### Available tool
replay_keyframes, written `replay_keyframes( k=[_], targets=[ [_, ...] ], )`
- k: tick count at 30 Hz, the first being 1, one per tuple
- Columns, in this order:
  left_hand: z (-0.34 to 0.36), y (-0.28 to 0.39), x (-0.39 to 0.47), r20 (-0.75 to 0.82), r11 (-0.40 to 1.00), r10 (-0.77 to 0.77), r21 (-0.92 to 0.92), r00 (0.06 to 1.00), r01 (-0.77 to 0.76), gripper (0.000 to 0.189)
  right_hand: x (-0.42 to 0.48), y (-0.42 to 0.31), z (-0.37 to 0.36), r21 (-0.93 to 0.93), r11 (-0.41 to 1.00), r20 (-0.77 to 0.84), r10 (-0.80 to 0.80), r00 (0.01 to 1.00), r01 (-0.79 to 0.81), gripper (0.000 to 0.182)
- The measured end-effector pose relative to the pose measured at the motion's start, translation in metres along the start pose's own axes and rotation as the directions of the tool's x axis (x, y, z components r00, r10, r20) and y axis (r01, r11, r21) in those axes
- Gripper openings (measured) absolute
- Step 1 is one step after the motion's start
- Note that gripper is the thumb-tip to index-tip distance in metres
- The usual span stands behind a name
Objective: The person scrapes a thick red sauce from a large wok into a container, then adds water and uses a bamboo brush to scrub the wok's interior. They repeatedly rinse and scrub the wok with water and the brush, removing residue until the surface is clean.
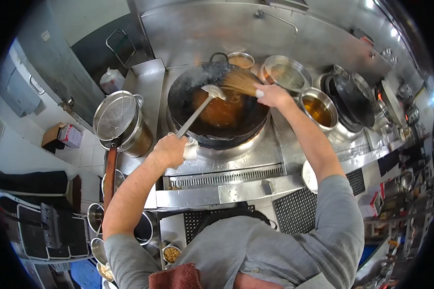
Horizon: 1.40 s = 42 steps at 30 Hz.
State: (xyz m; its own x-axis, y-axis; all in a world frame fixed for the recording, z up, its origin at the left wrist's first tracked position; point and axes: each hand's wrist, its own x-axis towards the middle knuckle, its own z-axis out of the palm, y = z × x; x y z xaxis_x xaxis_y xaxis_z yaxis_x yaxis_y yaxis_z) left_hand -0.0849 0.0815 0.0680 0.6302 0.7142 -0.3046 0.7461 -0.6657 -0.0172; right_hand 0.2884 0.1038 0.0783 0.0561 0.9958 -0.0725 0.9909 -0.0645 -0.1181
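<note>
My left hand (170,150) grips the handle of a metal wok ladle (200,110), with a white cloth bunched at the grip. The ladle's bowl hangs over the large black wok (181,97). My right hand (275,95) is closed around the bound end of a bamboo wok brush (238,81), whose bristles spread over the wok's far right side. Brownish liquid (220,112) lies in the bottom of the wok, and steam rises at its far left. The wok sits on a round burner ring (224,153), where a glow shows below the front right rim.
A wire-mesh strainer (114,115) with a wooden handle rests on a tall metal pot (141,135) at left. Right of the wok stand a pot of amber liquid (316,112), a wide pot (288,74) and stacked black woks (350,99). A slotted drain (228,177) runs along the front.
</note>
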Motion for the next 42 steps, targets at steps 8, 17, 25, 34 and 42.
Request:
replay_keyframes(
  k=[8, 17, 25, 34, 42],
  targets=[
    [-0.025, -0.001, 0.004, 0.069, 0.994, -0.046, -0.097, 0.997, 0.052, 0.042, -0.029, -0.028, 0.006, 0.222, 0.933, 0.025, -0.296, 0.955, 0.284, 0.070],
    [-0.020, -0.003, 0.003, 0.055, 0.993, -0.022, -0.113, 0.998, 0.028, 0.042, -0.021, -0.022, -0.036, 0.220, 0.944, -0.148, -0.215, 0.965, 0.245, 0.068],
    [-0.017, 0.007, 0.002, 0.084, 0.993, -0.094, -0.060, 0.992, 0.099, 0.038, -0.005, 0.016, -0.039, 0.147, 0.989, -0.137, -0.010, 0.991, 0.031, 0.067],
    [0.016, 0.009, -0.006, -0.181, 0.965, -0.084, 0.229, 0.980, 0.125, 0.018, 0.019, -0.018, -0.010, 0.091, 0.996, 0.138, 0.005, 0.990, -0.018, 0.066],
    [0.018, 0.018, -0.050, -0.267, 0.937, -0.084, 0.308, 0.960, 0.168, 0.010, 0.025, -0.021, -0.005, 0.352, 0.931, 0.306, -0.019, 0.952, -0.094, 0.069]
  ],
)
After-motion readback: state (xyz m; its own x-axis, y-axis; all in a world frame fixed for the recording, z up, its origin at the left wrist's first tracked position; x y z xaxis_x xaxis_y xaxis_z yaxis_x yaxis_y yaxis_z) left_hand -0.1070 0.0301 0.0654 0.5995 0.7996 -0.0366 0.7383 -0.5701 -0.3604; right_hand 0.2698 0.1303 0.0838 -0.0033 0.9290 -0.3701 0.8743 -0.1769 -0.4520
